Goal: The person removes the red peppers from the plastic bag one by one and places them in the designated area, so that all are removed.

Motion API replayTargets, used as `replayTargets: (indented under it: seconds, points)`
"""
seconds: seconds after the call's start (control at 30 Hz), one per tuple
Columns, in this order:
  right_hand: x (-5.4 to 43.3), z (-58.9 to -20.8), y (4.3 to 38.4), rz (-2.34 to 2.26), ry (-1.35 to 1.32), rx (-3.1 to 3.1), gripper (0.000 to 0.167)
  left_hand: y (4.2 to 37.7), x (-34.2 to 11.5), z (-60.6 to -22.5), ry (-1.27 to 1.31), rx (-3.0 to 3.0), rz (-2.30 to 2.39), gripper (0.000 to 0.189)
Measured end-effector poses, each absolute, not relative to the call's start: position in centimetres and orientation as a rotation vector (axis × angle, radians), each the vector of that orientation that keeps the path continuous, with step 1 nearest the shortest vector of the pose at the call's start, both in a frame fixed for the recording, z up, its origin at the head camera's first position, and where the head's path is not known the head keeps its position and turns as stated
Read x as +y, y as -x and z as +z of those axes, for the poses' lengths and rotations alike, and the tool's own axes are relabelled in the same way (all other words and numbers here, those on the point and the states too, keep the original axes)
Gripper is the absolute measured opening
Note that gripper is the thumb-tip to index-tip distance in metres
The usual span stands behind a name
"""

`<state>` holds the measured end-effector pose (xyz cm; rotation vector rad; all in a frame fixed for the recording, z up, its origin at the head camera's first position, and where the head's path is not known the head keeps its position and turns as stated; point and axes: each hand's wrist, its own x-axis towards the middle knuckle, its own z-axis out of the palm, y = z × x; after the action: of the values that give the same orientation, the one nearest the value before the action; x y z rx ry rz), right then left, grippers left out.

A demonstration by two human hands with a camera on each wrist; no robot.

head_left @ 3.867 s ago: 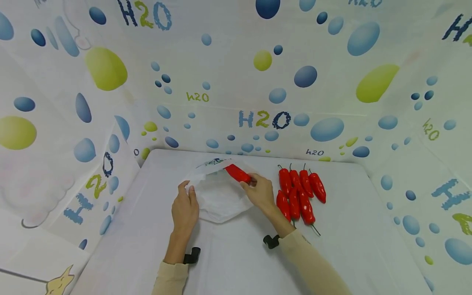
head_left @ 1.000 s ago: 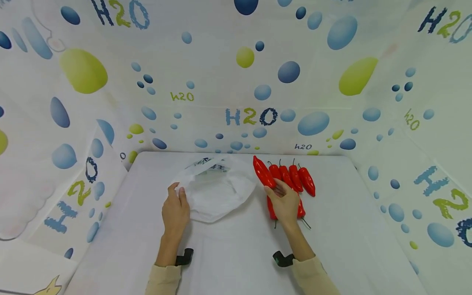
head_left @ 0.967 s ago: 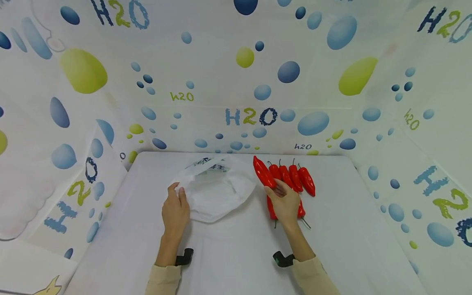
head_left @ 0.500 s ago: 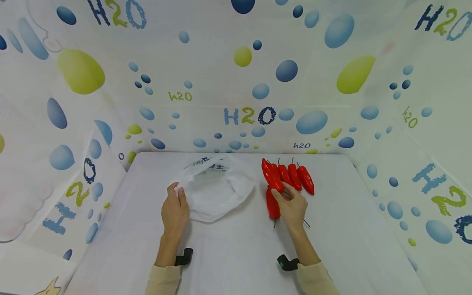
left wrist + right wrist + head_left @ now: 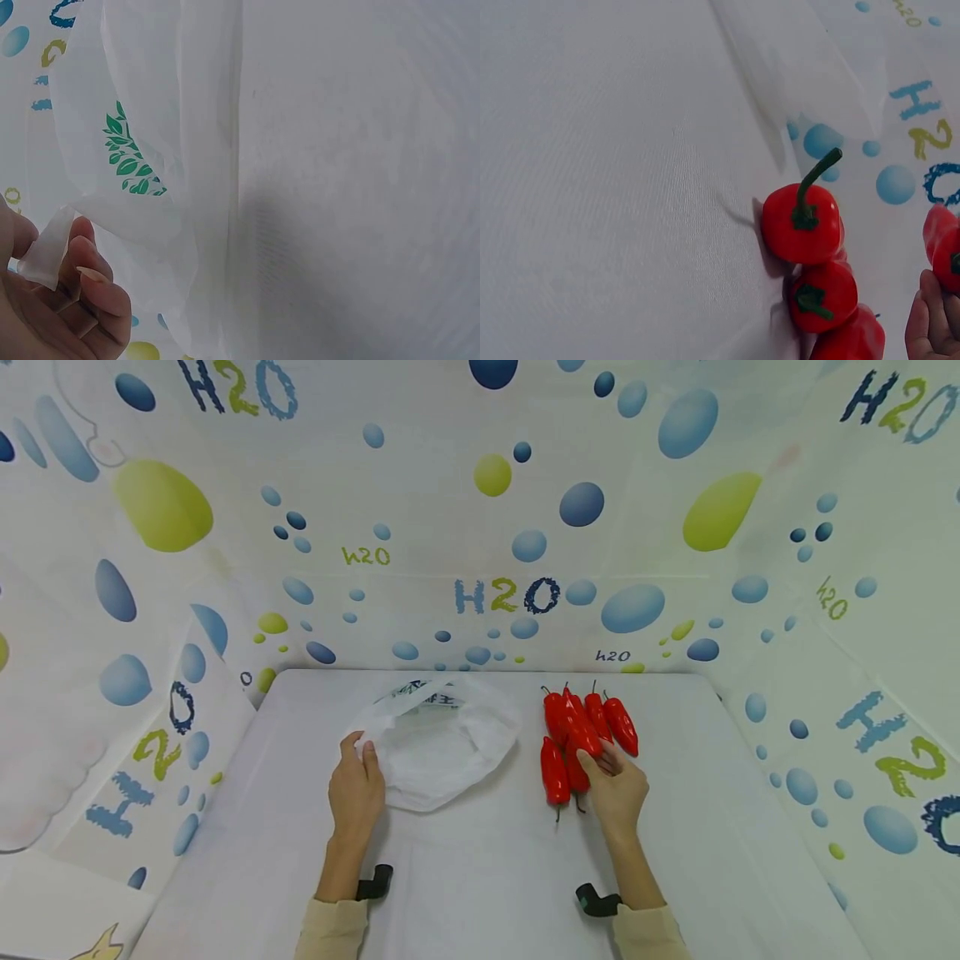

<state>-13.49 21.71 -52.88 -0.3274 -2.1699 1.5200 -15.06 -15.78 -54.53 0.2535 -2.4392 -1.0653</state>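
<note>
A white plastic bag (image 5: pixel 427 760) lies with its mouth toward me, dark print on its upper edge. My left hand (image 5: pixel 357 793) grips its left rim; in the left wrist view a flap of thin plastic (image 5: pixel 46 251) is pinched between thumb and fingers, near printed green leaves. My right hand (image 5: pixel 618 785) holds a red chili pepper (image 5: pixel 581 727) by its near end, over a group of red peppers. Around it lie a front pepper (image 5: pixel 555 774) and a back-right pepper (image 5: pixel 621 727). The hand hides part of the group. In the right wrist view my fingers (image 5: pixel 930 315) show at the right edge.
A white-covered table (image 5: pixel 465 893) bears everything. Behind it and at both sides stand sheets (image 5: pixel 420 485) printed with blue and green drops and "H2O". Dark cameras (image 5: pixel 375 883) sit on the wrists.
From the bag's mouth, my right hand has moved right with a red pepper, over the group and lately further right across it. The left hand stays on the bag's rim. The view has shifted slightly.
</note>
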Motion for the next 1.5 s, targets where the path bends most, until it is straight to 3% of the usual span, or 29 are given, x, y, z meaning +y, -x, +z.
replayTargets:
  seconds: [1.5]
  points:
    - [27.0,-56.1,10.9,1.422,0.62,-2.191,0.054,14.9,-15.6,-54.3,-0.234,-2.444,-1.055,0.045]
